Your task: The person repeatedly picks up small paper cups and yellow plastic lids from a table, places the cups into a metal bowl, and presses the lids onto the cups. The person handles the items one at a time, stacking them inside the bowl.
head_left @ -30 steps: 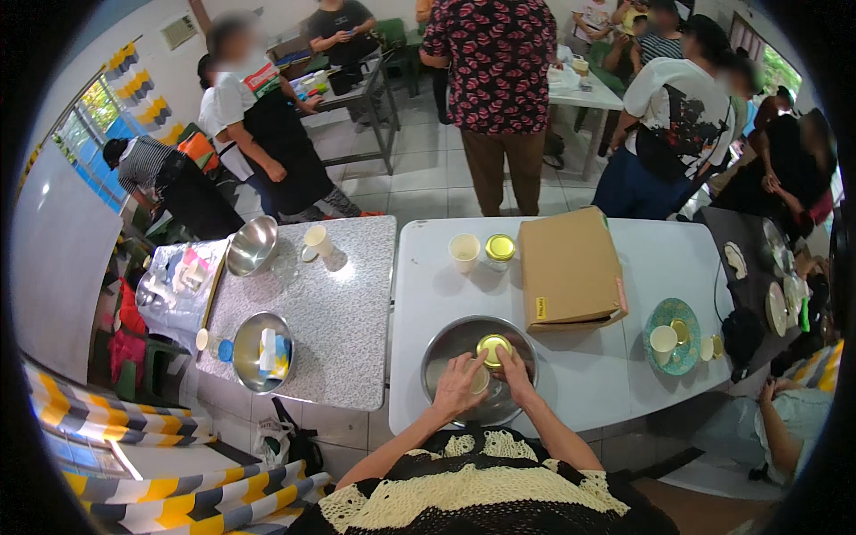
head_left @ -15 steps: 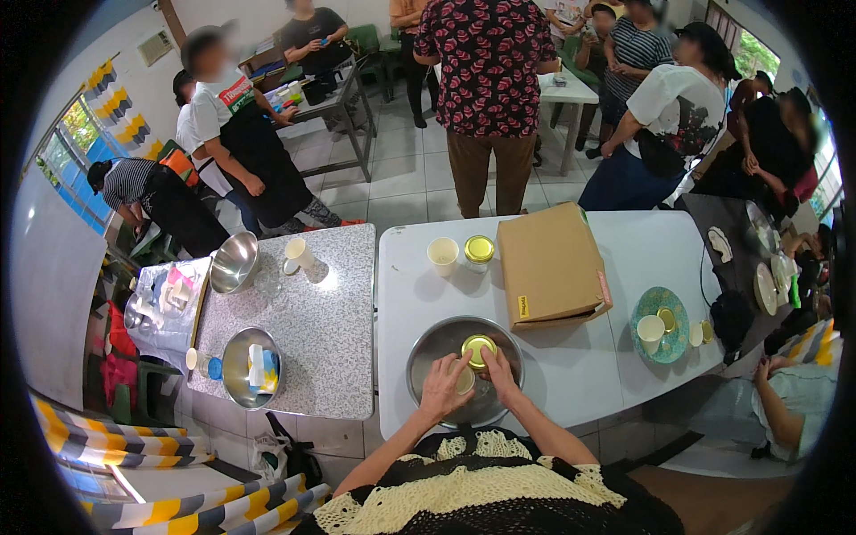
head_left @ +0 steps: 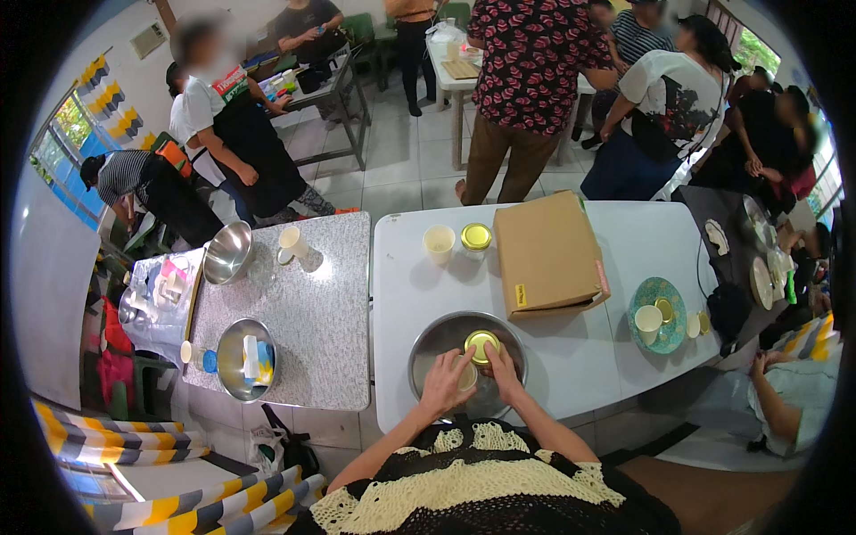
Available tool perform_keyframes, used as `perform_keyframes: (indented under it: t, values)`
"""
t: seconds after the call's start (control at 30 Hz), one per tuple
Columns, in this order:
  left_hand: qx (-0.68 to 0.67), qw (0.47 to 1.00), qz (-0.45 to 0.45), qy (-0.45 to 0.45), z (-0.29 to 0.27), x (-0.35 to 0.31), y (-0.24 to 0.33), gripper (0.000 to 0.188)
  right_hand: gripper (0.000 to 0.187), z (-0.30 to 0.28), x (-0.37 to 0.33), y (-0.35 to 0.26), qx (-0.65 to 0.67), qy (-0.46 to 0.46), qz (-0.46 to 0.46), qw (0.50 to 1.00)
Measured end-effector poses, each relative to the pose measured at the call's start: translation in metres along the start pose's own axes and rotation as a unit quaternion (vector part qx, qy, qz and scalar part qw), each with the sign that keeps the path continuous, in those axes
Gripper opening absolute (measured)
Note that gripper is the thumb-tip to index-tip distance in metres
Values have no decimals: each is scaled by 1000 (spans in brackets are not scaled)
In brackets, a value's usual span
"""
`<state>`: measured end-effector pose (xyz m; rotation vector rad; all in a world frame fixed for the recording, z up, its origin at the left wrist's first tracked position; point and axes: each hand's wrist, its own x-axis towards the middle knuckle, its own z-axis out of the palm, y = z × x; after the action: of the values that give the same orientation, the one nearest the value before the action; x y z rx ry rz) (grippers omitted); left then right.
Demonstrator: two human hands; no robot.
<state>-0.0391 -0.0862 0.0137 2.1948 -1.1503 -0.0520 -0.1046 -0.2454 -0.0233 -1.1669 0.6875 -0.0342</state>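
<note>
Busy tiled room, several people standing beyond a white table (head_left: pixel 615 343). Metal bowl (head_left: pixel 439 343) near the table's front edge, directly in front of the body. Inside the bowl: small jar with yellow lid (head_left: pixel 481 345), roughly centre. Left hand (head_left: pixel 448 382) curled over the bowl's near-left side, fingers bent around something pale, possibly a cup; can't tell how firmly gripped. Right hand (head_left: pixel 506 374) fingertips touching the jar's near side, partly closed, not clearly wrapped round it. Cardboard box (head_left: pixel 546 256) just behind-right of the bowl, nearly touching its rim. Cream cup (head_left: pixel 439 242) and a second yellow-lidded jar (head_left: pixel 476 237) behind the bowl, well apart from it. Green plate (head_left: pixel 662 314) with a cup off to the bowl's right. Risks, as judged: bowl close to the front edge, so a pull toward the body could slide it off; loose fingertip hold could tip the jar inside. Room: open tabletop left of the bowl and between bowl and plate; box blocks back-right.
</note>
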Motion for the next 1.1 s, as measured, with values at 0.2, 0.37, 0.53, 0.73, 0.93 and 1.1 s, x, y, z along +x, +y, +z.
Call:
perform_keyframes:
  t: [0.2, 0.37, 0.53, 0.73, 0.93, 1.1]
  values:
    - [9, 999, -39, 11, -2, 6, -1, 83, 50, 2, 18, -8, -41, -22, 5, 999]
    - [5, 999, -50, 10, -1, 6, -7, 88, 50, 5, 28, -6, -48, -35, 10, 998]
    - [5, 1000, -28, 11, -3, 6, -9, 81, 50, 8, 19, -7, -27, -8, 5, 1000]
    - [-4, 1000, -11, -3, -5, 6, -5, 83, 50, 7, 11, 1, 10, 13, -4, 1000]
    - [-5, 999, -30, -12, 1, 6, -11, 94, 44, 11, 13, -6, 19, 14, -6, 1000]
    - [-5, 999, -45, 12, -3, 6, -6, 86, 47, 11, 17, -17, -22, -12, -12, 1000]
